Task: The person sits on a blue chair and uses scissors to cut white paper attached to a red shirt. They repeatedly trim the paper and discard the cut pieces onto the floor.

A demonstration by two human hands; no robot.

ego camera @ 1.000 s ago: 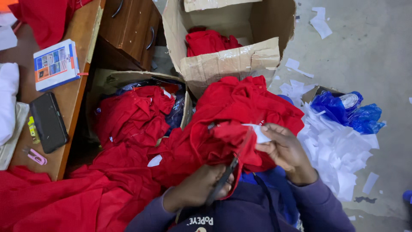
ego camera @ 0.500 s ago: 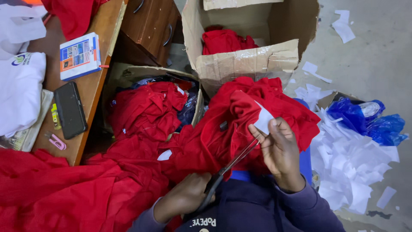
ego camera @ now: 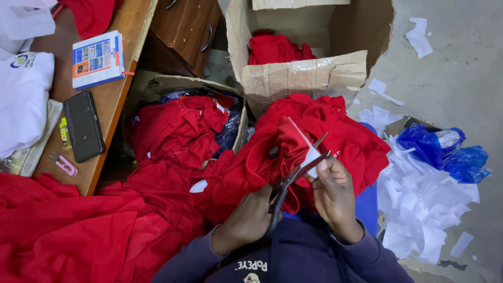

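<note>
Left hand (ego camera: 250, 220) gripped round the handles of dark scissors (ego camera: 296, 178), low centre of view, just above the dark sleeve. Scissors' long axis runs diagonal, handles lower left, blades up and right; blades parted, tips pointing toward the upper right, upper tip near the top of a white tag (ego camera: 309, 152). Right hand (ego camera: 335, 196) pinching the tag and the red cloth (ego camera: 314, 131) it sits on, fingers closed on it, thumb side against the lower blade. Tag is a narrow white strip, tilted, long axis roughly parallel to the blades, lying between them. Red cloth bunched in a heap over the lap, touching both hands, spilling left into a bigger red pile (ego camera: 78, 230) at lower left. Behind it an open cardboard box (ego camera: 304, 78) with more red fabric inside; a second box (ego camera: 178, 86) to the left also holds red garments. Wooden surface (ego camera: 112, 99) at left carries a black phone (ego camera: 84, 126), a blue and white booklet (ego camera: 98, 58), a pink clip (ego camera: 64, 163) and white folded cloth (ego camera: 23, 99). White paper scraps (ego camera: 424, 199) piled on the floor at right, beside a blue plastic bag (ego camera: 445, 149).
</note>
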